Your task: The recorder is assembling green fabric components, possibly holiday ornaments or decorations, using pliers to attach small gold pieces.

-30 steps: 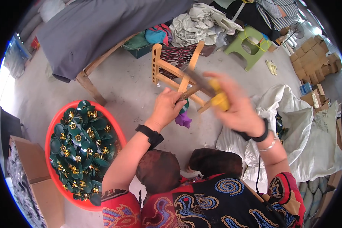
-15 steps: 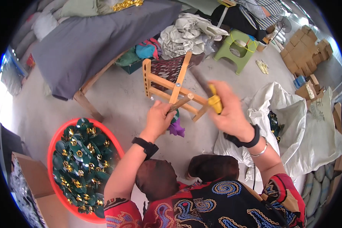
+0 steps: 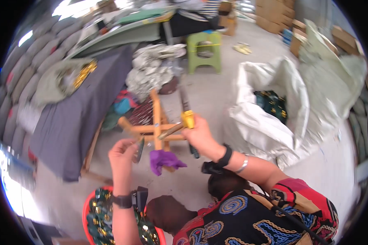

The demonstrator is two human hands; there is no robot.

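My left hand (image 3: 124, 153) is closed, pinching a dark green flat piece (image 3: 140, 149) seen nearly edge-on. In my right hand (image 3: 200, 134) is a long, dark, blade-like tool (image 3: 185, 100) with a yellow part by the fingers. A short wooden stick (image 3: 170, 131) juts leftward from the same hand. Both hands are above a wooden folding stool frame (image 3: 156, 112) on the floor. A purple cloth (image 3: 161, 160) hangs at its near side. Below my left forearm, a red tub (image 3: 86, 220) holds many green discs with gold centres.
An open white sack (image 3: 270, 134) with green and gold pieces stands to the right. A grey-covered table (image 3: 77, 118) is at the left, beside stacked grey sacks (image 3: 41, 57). Further off are a green plastic stool (image 3: 204, 61), crumpled white sacking (image 3: 149, 67) and cardboard boxes (image 3: 274, 18).
My left hand has let go of the wooden stick, moved left and taken a green piece. The stick is now in my right hand with the tool. The view has shifted.
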